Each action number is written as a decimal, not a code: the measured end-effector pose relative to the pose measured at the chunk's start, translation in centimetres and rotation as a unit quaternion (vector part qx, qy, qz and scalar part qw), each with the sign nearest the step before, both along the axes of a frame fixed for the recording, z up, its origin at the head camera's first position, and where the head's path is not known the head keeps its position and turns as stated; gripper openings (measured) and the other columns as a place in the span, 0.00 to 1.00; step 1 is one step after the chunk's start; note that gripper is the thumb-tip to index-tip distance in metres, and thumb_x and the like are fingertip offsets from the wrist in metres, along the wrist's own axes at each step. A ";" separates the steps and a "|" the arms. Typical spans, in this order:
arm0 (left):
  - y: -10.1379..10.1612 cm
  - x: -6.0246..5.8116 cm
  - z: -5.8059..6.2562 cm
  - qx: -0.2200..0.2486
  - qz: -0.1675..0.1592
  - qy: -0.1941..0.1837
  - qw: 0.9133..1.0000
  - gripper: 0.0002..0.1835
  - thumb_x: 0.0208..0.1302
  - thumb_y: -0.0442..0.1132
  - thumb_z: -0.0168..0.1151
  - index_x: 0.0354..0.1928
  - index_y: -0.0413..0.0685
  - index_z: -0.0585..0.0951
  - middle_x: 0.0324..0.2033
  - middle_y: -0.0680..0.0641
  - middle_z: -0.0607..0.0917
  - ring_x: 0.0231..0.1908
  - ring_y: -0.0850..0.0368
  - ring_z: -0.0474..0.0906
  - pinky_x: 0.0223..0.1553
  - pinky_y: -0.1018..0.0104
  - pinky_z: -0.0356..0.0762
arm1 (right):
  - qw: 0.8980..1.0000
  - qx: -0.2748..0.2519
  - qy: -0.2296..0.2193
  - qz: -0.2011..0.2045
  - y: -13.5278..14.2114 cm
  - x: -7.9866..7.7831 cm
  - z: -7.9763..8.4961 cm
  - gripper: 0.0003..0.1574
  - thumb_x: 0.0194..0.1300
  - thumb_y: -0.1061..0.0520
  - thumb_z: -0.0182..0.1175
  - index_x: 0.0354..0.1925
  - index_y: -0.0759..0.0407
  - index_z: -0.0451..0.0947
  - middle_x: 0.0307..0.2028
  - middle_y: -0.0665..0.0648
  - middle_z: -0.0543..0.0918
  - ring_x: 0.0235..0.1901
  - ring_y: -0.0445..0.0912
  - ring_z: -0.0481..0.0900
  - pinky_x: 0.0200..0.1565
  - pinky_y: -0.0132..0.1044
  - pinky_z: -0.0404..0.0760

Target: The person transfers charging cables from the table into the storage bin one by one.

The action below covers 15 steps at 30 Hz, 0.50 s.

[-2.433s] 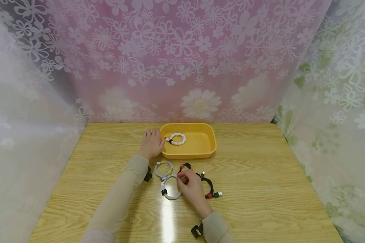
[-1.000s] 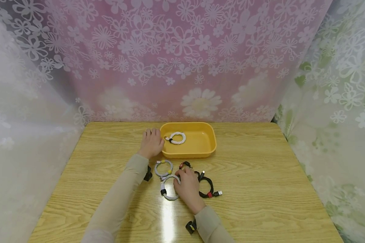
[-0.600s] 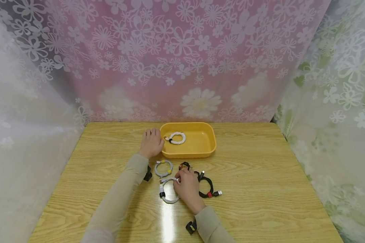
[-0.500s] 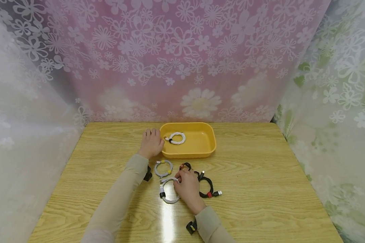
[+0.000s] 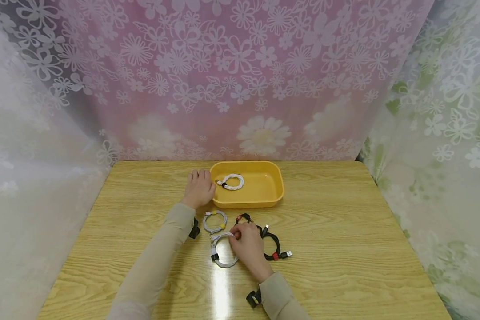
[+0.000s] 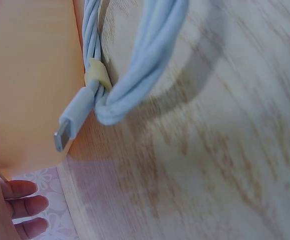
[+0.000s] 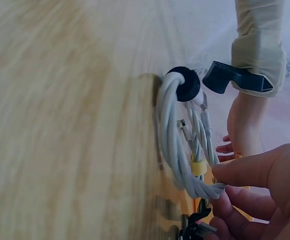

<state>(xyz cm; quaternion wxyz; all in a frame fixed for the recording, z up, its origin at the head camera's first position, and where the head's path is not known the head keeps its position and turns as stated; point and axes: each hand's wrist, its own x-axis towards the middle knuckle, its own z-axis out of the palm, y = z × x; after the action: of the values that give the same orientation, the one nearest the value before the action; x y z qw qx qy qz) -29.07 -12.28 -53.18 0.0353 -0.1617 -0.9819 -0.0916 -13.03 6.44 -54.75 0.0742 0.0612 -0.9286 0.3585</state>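
Between thumb and fingers, my right hand (image 5: 249,246) pinches a coiled white charging cable (image 7: 170,135) bound with a black strap. The right wrist view shows that coil tipped up on edge. My left hand (image 5: 198,189) rests against the left end of a yellow bin (image 5: 248,205), fingers relaxed. Inside the bin lies another white coiled cable (image 5: 234,182) with a black tie. Just in front of the bin sits a pale coiled cable with yellow ties (image 5: 215,222), its plug close to the camera in the left wrist view.
Right of my right hand lies a black USB cable with a red tie (image 5: 278,244). A further black cable with red on it (image 5: 243,218) is partly hidden behind my right hand. Floral curtains surround the wooden table (image 5: 344,222).
My right hand has lowered onto the black-strapped white coil and pinched it. The coil shifted slightly nearer, apart from the yellow-tied coil. My left hand and the bin stay put.
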 end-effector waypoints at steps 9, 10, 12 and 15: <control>0.0 0.2 0.2 0.002 0.001 0.001 1.000 0.10 0.74 0.41 0.43 0.39 0.41 0.66 0.40 0.38 0.68 0.41 0.41 0.59 0.45 0.50 0.55 | 0.999 -0.041 0.007 0.021 0.2 0.2 0.7 0.04 0.53 0.61 0.71 0.28 0.54 0.84 0.23 0.45 0.75 0.29 0.41 0.70 0.32 0.36 0.69; 0.0 0.2 0.2 0.002 0.002 0.001 1.000 0.10 0.74 0.41 0.44 0.39 0.41 0.65 0.40 0.38 0.68 0.41 0.41 0.59 0.45 0.50 0.55 | 0.999 -0.048 0.007 0.025 0.3 0.2 0.7 0.04 0.53 0.62 0.71 0.28 0.55 0.84 0.23 0.45 0.76 0.28 0.41 0.70 0.32 0.36 0.69; 0.1 0.2 0.3 0.000 0.003 0.000 1.000 0.09 0.74 0.41 0.44 0.38 0.41 0.65 0.40 0.38 0.68 0.41 0.40 0.59 0.45 0.50 0.55 | 0.998 -0.060 0.004 0.032 0.5 0.1 0.8 0.03 0.54 0.62 0.70 0.28 0.56 0.84 0.23 0.45 0.76 0.27 0.40 0.70 0.32 0.35 0.69; 0.1 0.2 0.4 -0.002 0.006 -0.004 1.000 0.09 0.74 0.41 0.44 0.38 0.41 0.65 0.39 0.39 0.68 0.42 0.40 0.59 0.46 0.50 0.54 | 0.996 -0.076 -0.007 0.041 0.7 0.0 0.9 0.03 0.54 0.63 0.69 0.29 0.57 0.84 0.23 0.45 0.76 0.24 0.39 0.70 0.30 0.34 0.70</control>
<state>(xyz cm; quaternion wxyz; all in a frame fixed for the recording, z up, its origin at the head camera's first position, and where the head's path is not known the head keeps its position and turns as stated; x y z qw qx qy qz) -28.89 -12.14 -52.81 0.0314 -0.1558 -0.9832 -0.0901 -13.03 7.11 -53.87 0.0576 0.0912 -0.8959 0.4310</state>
